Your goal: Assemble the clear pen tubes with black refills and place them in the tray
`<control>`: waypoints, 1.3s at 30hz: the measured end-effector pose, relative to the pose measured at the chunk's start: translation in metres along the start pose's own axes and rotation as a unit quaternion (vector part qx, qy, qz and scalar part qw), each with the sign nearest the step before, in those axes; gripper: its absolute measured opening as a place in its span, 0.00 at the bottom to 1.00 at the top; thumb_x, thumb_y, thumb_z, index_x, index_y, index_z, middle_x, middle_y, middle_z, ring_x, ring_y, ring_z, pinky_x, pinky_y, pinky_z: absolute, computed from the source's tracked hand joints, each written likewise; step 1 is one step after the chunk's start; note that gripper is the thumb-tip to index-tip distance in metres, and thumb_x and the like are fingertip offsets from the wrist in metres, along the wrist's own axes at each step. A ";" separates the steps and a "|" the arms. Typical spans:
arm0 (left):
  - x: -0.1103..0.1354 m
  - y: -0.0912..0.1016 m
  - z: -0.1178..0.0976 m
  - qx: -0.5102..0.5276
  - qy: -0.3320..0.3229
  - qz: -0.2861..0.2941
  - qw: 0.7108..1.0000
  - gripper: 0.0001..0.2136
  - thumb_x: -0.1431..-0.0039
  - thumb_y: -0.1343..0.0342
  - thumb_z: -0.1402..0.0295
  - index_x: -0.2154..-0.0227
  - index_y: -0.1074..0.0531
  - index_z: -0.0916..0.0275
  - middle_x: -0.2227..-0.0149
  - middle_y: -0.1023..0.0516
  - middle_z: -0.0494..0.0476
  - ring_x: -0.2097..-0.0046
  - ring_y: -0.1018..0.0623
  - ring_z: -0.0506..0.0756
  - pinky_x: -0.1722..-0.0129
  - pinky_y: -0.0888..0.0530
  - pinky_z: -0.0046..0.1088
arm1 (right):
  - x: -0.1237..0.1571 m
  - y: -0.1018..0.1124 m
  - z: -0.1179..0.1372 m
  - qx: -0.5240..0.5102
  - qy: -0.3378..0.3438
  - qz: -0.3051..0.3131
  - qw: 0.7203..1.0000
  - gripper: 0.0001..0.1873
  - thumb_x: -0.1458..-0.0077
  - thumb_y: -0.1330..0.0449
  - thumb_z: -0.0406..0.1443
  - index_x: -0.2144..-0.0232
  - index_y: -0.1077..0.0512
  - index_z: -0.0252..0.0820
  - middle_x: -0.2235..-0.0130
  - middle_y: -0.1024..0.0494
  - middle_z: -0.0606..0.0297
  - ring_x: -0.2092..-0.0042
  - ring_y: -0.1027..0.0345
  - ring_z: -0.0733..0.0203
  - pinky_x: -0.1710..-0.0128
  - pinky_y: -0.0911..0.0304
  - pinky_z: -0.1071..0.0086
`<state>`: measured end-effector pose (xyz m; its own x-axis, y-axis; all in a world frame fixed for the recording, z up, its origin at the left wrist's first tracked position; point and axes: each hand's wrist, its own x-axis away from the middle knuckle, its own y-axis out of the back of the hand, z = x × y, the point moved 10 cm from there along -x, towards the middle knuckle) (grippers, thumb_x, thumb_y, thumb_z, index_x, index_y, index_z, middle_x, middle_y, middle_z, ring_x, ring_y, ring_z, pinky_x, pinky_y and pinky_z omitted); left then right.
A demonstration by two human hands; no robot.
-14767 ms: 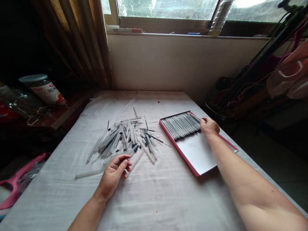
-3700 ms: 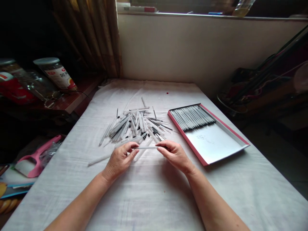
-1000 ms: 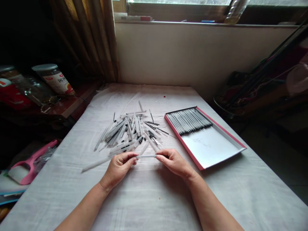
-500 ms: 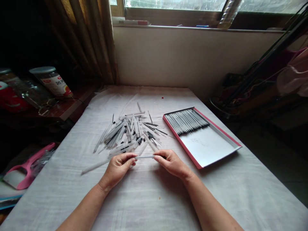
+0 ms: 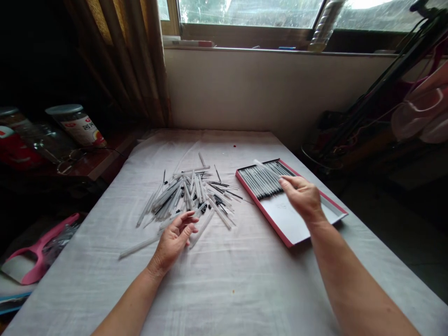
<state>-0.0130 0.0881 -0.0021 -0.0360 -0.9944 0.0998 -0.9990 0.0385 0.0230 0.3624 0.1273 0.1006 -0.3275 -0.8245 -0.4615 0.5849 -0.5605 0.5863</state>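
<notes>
My right hand (image 5: 300,193) pinches a pen (image 5: 268,169) with a clear barrel, holding it over the row of assembled pens (image 5: 261,179) in a shallow box lid with red sides (image 5: 269,219). The pens in the row lie side by side, their black ends toward me. My left hand (image 5: 177,235) has loosely curled fingers, apart, with nothing in them. It rests by the near edge of a heap of pen parts (image 5: 189,189): clear barrels, dark refills and small black caps. One clear barrel (image 5: 138,247) lies left of that hand.
A white cloth (image 5: 217,294) covers the table. On a side shelf at left stand a lidded jar (image 5: 79,123) and a red container (image 5: 16,147). A pink-handled object (image 5: 42,247) sits low at the left edge. Curtain (image 5: 140,60) and window sill are behind.
My right hand has carried the pen from between both hands to the right, over the box lid. My left hand has let go of it, and its fingers have opened.
</notes>
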 end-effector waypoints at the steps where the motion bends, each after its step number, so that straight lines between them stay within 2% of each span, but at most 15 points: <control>1: 0.000 0.000 0.001 -0.001 0.002 -0.002 1.000 0.26 0.51 0.38 0.54 0.52 0.29 0.63 0.58 0.21 0.63 0.65 0.21 0.55 0.80 0.31 0.21 | -0.018 0.010 -0.022 0.056 -0.031 -0.025 0.998 0.16 0.46 0.43 0.41 0.60 0.21 0.40 0.60 0.20 0.56 0.56 0.26 0.52 0.54 0.34 0.62; 3: 0.000 -0.001 0.001 -0.004 0.004 -0.006 1.000 0.25 0.52 0.38 0.54 0.54 0.28 0.64 0.61 0.21 0.62 0.66 0.21 0.55 0.80 0.31 0.21 | -0.048 0.019 -0.060 0.160 -0.082 -0.036 0.983 0.16 0.46 0.45 0.38 0.58 0.22 0.41 0.60 0.19 0.54 0.57 0.26 0.50 0.57 0.34 0.61; 5: 0.000 -0.001 0.002 -0.009 0.007 -0.012 1.000 0.24 0.52 0.38 0.54 0.55 0.28 0.64 0.62 0.21 0.61 0.67 0.21 0.54 0.80 0.31 0.22 | -0.071 0.017 -0.087 0.220 -0.107 -0.017 0.969 0.18 0.46 0.45 0.37 0.55 0.23 0.40 0.60 0.19 0.53 0.58 0.26 0.48 0.58 0.35 0.60; 9: 0.001 0.000 0.005 -0.025 0.016 -0.024 0.999 0.23 0.52 0.38 0.54 0.56 0.27 0.64 0.64 0.20 0.61 0.69 0.22 0.54 0.80 0.31 0.22 | -0.091 -0.002 -0.118 0.282 -0.141 0.037 0.948 0.18 0.45 0.46 0.37 0.55 0.25 0.39 0.58 0.20 0.50 0.57 0.28 0.46 0.56 0.38 0.56; 16: 0.002 0.000 0.007 -0.044 0.033 -0.032 0.998 0.23 0.52 0.38 0.53 0.57 0.25 0.65 0.66 0.20 0.60 0.70 0.23 0.53 0.80 0.32 0.21 | -0.096 -0.024 -0.137 0.351 -0.132 0.073 0.924 0.18 0.43 0.47 0.37 0.54 0.24 0.38 0.57 0.22 0.46 0.54 0.31 0.43 0.55 0.43 0.53; 26: 0.002 -0.002 0.006 -0.044 0.036 -0.033 0.998 0.23 0.53 0.38 0.52 0.58 0.24 0.65 0.68 0.20 0.59 0.71 0.24 0.52 0.80 0.32 0.21 | -0.089 -0.030 -0.130 0.375 -0.098 0.086 0.918 0.20 0.42 0.49 0.37 0.53 0.23 0.42 0.52 0.26 0.48 0.52 0.35 0.45 0.54 0.43 0.54; 29: 0.002 -0.003 0.005 -0.037 0.034 -0.029 0.998 0.23 0.53 0.38 0.52 0.59 0.24 0.65 0.68 0.20 0.59 0.71 0.25 0.51 0.79 0.32 0.21 | -0.088 -0.027 -0.119 0.366 -0.088 0.085 0.922 0.20 0.42 0.49 0.37 0.53 0.23 0.41 0.50 0.25 0.50 0.51 0.36 0.45 0.54 0.43 0.54; 31: 0.002 -0.003 0.005 -0.035 0.035 -0.027 0.998 0.24 0.54 0.38 0.52 0.59 0.24 0.66 0.68 0.20 0.60 0.71 0.25 0.51 0.79 0.32 0.21 | -0.085 -0.026 -0.101 0.349 -0.066 0.074 0.932 0.19 0.43 0.49 0.37 0.54 0.23 0.40 0.50 0.25 0.51 0.51 0.35 0.46 0.53 0.43 0.55; 35: 0.002 -0.004 0.004 -0.032 0.033 -0.020 0.999 0.24 0.54 0.38 0.52 0.59 0.24 0.65 0.68 0.20 0.59 0.71 0.25 0.51 0.79 0.33 0.21 | -0.066 -0.039 -0.039 0.269 0.027 0.089 0.959 0.18 0.44 0.47 0.36 0.56 0.22 0.39 0.52 0.23 0.54 0.52 0.33 0.50 0.52 0.40 0.62; 39: 0.002 -0.005 0.002 -0.033 0.025 -0.009 0.999 0.23 0.53 0.38 0.52 0.60 0.24 0.65 0.69 0.21 0.60 0.71 0.25 0.51 0.79 0.33 0.21 | -0.024 -0.068 0.031 0.182 0.119 0.144 0.965 0.15 0.42 0.47 0.37 0.60 0.21 0.44 0.55 0.21 0.60 0.56 0.29 0.55 0.57 0.37 0.67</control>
<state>-0.0077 0.0854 -0.0043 -0.0141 -0.9888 0.1487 -0.9954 0.0279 0.0913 0.3076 0.1828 0.0930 0.0151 -0.9334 -0.3586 0.3134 -0.3361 0.8881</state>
